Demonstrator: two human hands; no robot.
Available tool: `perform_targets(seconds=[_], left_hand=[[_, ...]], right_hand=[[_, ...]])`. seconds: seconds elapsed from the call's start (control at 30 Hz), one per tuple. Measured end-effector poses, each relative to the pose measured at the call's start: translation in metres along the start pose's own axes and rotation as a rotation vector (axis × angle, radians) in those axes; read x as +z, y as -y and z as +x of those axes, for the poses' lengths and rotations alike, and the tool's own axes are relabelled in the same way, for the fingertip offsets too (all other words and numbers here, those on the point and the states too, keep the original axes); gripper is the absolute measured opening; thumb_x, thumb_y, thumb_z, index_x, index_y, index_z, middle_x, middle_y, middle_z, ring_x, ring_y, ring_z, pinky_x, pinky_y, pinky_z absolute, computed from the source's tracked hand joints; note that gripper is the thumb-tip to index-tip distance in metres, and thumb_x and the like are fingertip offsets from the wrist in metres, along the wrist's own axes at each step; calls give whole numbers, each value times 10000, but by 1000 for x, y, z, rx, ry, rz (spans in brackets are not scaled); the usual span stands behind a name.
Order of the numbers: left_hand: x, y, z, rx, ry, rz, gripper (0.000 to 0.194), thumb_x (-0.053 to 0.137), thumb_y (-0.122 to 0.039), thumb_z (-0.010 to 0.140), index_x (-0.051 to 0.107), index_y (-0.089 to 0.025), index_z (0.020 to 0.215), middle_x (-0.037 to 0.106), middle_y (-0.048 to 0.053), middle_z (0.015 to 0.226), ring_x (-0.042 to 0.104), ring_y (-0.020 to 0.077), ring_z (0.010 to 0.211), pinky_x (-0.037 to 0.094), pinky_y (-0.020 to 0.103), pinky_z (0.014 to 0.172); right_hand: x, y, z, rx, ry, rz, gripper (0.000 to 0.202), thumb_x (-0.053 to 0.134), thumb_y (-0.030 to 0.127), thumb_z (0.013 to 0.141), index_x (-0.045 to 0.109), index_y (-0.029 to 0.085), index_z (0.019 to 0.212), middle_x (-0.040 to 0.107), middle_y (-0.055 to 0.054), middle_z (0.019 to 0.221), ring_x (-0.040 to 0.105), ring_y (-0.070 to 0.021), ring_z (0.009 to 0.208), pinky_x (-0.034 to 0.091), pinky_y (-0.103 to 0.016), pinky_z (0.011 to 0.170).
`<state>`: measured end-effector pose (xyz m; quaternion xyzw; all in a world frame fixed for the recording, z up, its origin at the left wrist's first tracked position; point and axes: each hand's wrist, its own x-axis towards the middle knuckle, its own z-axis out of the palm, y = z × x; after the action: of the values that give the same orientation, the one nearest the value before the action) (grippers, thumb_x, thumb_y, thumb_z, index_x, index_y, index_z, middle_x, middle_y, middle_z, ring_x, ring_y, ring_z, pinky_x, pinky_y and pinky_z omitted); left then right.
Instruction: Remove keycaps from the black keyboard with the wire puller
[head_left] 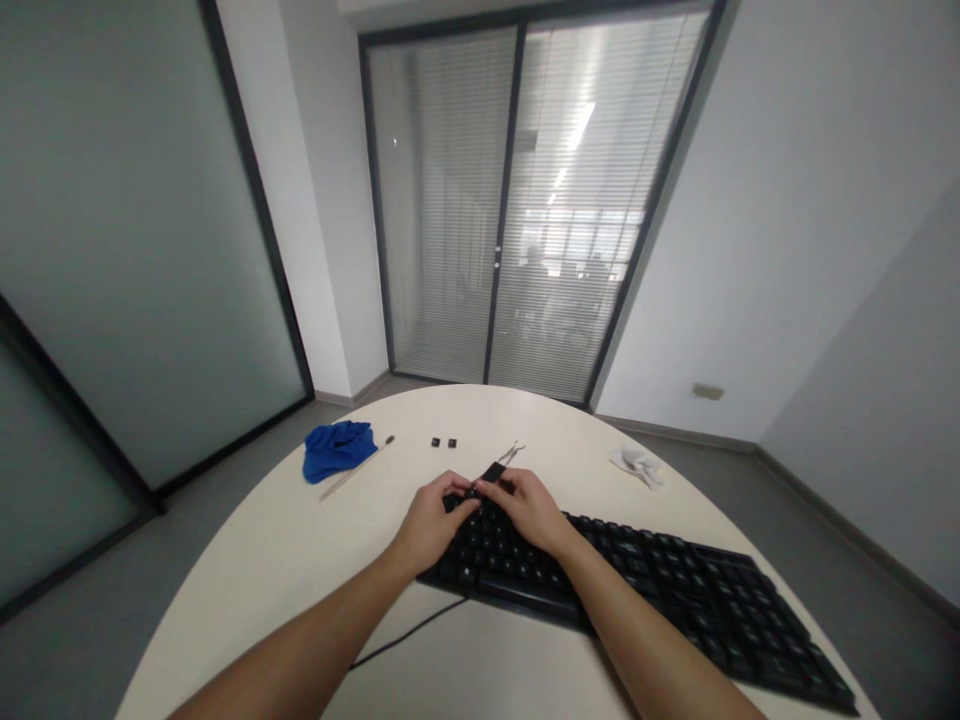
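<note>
A black keyboard (675, 580) lies slantwise on the table, with both hands over its far left corner. My left hand (429, 520) is closed, thumb and fingers around a small black piece at the corner that looks like a keycap (471, 492). Touching the same spot are the fingertips of my right hand (529, 510). That hand is also closed, holding a keycap puller by its black handle (493, 472), its wire prongs (513, 452) pointing away from me. Whether the keycap sits on the board or is loose is hidden by the fingers.
Two loose keycaps (443, 443) lie beyond my hands. To the left are a blue cloth (339, 450) and a thin brush (356, 472). A crumpled white cloth or tissue (637, 466) lies at the right. The cable (409, 632) runs toward me across the round table (285, 570).
</note>
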<state>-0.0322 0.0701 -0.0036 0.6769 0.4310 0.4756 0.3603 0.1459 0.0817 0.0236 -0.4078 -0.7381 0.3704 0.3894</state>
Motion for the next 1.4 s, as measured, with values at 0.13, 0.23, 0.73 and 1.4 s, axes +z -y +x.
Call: perform_targets(seconds=[0.13,0.23,0.73,1.4], left_hand=[[-1,-1,-1,12,0,14,145,644,-270,799,649,-189,920,708,35,902,645,206,897,471,329,859],[-1,-2,-2,13,12,21,169,627,-280,818,651,-190,960,706,37,916,643,206,908,468,329,869],[-5,-1,2,-1,109,17,105,672,-245,769,677,-185,855,720,27,893,648,220,902,461,334,869],[0,-3,0,15,18,25,239,587,-296,861,698,-199,1049,725,54,1032,653,213,974,470,352,943]], right_hand=[[1,0,1,3,-22,-24,423,551,531,864,708,143,796,653,-24,681,553,-170,658,420,-257,600],[1,-2,3,-1,-47,-69,408,549,513,870,695,146,767,599,-4,623,491,-142,583,365,-248,548],[-2,6,-4,-108,49,18,274,580,409,885,738,186,901,724,-36,869,632,-210,850,468,-301,795],[1,7,-2,-98,6,-16,315,558,433,900,739,185,968,734,-53,917,647,-211,867,476,-300,818]])
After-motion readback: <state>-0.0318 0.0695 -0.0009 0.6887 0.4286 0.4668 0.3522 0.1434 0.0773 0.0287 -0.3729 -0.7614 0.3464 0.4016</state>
